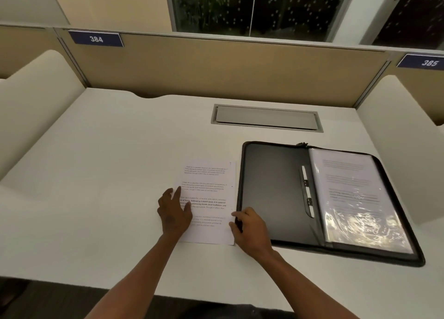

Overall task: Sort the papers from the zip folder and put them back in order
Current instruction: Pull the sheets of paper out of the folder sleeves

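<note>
Desk (101,174) runs pale and wide under my arms, with a side wall on the far left and a blue plate reading 384 (96,39) on the back panel. My left hand (173,213) comes up from the lower edge on a long bare forearm and lies palm down on the left edge of the papers (209,193), fingers straight and slightly spread, pressing the sheets flat and pinching nothing. These papers sit as a neat stack just left of the folder (274,186), printed text facing up; how many sheets lie there I cannot tell, and the print is too small and soft to read. My right hand (251,232) reaches in from the lower right, knuckles up, fingers bent at the stack's right edge near its lower corner, where paper meets the folder's rim. Whether those fingers actually grip the sheets or merely touch them I cannot tell, since the fingertips are hidden under the hand. Lying open and flat, the black zip folder shows a dark inner panel on its left half with a pen (307,191) held in a loop near the spine. Its right half carries a clear sleeve (355,198) with a printed page inside, blurred by glare. Behind the folder lies a grey hatch (266,117), and a plate reading 385 (428,62) is cut off at the right edge.
</note>
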{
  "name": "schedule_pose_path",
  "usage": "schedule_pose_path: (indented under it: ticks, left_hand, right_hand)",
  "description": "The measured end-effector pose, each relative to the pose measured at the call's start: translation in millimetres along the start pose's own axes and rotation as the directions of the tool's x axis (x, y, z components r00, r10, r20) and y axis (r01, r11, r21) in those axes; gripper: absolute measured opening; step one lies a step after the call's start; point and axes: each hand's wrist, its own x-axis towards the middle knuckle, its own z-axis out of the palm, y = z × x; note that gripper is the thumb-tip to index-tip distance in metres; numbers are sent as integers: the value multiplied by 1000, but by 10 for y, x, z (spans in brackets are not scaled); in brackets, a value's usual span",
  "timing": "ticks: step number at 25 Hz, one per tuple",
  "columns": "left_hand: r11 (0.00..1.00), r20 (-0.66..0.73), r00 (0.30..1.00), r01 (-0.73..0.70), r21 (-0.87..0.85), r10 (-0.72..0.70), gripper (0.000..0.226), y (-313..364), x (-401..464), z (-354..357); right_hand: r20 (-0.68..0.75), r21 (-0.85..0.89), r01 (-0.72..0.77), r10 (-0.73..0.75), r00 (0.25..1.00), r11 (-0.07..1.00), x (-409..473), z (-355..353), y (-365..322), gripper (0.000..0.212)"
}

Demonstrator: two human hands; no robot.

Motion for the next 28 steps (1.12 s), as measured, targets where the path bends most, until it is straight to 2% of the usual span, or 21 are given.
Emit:
schedule_pose_path:
  ticks: [3, 5, 7, 9, 11, 12, 15, 17, 19, 21, 23, 25, 27, 28]
  left_hand:
    - [1000, -33, 999, -8, 19, 9, 59, 34, -27, 12]
    - [996, -107, 993, -52, 74, 60, 63, 87, -33, 35]
    - [993, -148, 983, -106, 51, 112, 64, 241, -75, 65]
    - [983, -148, 973, -183, -28, 177, 63, 564, -213, 184]
    - [960, -114, 966, -245, -135, 230, 59, 977, -452, 381]
    - [940, -95, 954, -297, -170, 285, 56, 1195, -601, 487]
    - [820, -18, 850, -512, -255, 526, 46, 1882, -987, 895]
    - [760, 62, 780, -584, -285, 622, 38, 2295, -1193, 1194]
    - [719, 146, 713, -633, -288, 686, 33, 2606, -1384, 1495]
    - [692, 200, 669, -641, -331, 716, 30, 2803, -1520, 1750]
    - [713, 230, 692, -567, -413, 684, 30, 2966, -1649, 1908]
    - [776, 275, 789, -358, -519, 549, 36, 3186, -1723, 1901]
    - [789, 346, 858, -105, -605, 379, 49, 3410, -1682, 1773]
    - [773, 352, 879, -29, -634, 322, 59, 3488, -1614, 1679]
  right_hand:
    - [-182, 90, -1, 18, 983, 996, -135, -220, 101, 17]
    - [-336, 190, -68, 130, 933, 979, -270, -500, 269, 20]
    - [-452, 335, -233, 372, 811, 913, -431, -856, 544, 26]
    - [-515, 401, -407, 570, 640, 820, -592, -1244, 964, 37]
    - [-547, 314, -595, 653, 524, 740, -719, -1544, 1462, 56]
    - [-537, 241, -670, 672, 511, 702, -771, -1665, 1675, 65]
    - [-435, 69, -774, 717, 545, 630, -854, -1900, 2097, 81]
    - [-421, -39, -788, 705, 571, 615, -855, -1951, 2214, 81]
    - [-490, -58, -754, 639, 593, 654, -848, -1988, 2261, 77]
    - [-565, 1, -689, 569, 597, 725, -820, -2011, 2275, 68]
    - [-610, 188, -533, 524, 595, 825, -797, -2063, 2278, 55]
    - [-600, 366, -357, 511, 615, 859, -748, -2099, 2192, 47]
    - [-595, 361, -224, 409, 692, 905, -707, -2097, 2005, 44]
    - [-582, 332, -150, 327, 744, 931, -701, -2084, 1883, 44]
